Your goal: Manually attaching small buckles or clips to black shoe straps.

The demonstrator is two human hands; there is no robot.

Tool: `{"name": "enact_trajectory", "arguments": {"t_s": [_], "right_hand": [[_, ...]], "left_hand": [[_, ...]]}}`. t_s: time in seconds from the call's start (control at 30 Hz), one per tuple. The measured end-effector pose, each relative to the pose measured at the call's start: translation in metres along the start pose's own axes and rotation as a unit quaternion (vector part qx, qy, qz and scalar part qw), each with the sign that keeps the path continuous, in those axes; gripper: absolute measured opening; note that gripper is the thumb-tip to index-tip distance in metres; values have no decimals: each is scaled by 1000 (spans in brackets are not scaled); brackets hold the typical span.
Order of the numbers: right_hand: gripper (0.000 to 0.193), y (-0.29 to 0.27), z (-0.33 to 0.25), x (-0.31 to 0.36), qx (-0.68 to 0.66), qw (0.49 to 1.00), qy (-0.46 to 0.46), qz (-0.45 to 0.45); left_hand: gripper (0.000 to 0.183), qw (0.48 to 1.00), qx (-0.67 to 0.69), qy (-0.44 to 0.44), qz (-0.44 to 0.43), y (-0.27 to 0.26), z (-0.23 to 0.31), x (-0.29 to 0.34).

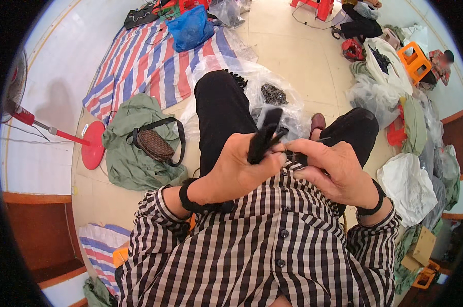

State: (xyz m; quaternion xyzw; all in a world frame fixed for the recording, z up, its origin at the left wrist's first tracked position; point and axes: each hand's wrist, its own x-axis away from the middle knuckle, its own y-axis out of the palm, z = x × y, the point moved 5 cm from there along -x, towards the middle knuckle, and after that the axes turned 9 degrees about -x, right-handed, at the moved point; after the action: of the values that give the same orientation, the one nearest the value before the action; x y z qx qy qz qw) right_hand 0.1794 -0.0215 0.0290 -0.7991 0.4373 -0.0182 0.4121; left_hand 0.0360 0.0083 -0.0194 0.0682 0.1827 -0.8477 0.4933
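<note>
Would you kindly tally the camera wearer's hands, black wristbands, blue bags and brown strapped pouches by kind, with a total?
Hands, left hand and right hand: 2
Black wristbands: 2
Blue bag: 1
Brown strapped pouch: 1
Total: 6

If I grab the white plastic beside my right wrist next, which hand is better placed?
Probably your right hand: it looks nearer the white plastic, while your left hand grips a black item.

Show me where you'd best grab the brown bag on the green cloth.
Probably by its strap, from above and the person's right: there it loops out from the bag, giving a narrow part to close around, while the wider body lies on the cloth. The left hand is nearer, but it holds black strips.
</note>
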Motion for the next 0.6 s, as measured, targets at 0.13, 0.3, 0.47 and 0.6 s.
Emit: {"name": "enact_trajectory", "arguments": {"t_s": [0.13, 0.3, 0.47, 0.6], "right_hand": [[43, 2, 5, 4, 26, 999, -15, 41], [39, 7, 9, 2, 9, 997, -16, 70], [34, 11, 15, 2, 47, 994, -47, 84], [31, 11, 10, 1, 151, 986, -63, 41]], "left_hand": [[4, 987, 116, -104, -25, -1, 6, -6], [8, 965, 204, -150, -65, 5, 0, -7], [6, 962, 203, -171, -60, 5, -2, -5], [9, 960, 209, -176, -67, 5, -5, -3]]}}
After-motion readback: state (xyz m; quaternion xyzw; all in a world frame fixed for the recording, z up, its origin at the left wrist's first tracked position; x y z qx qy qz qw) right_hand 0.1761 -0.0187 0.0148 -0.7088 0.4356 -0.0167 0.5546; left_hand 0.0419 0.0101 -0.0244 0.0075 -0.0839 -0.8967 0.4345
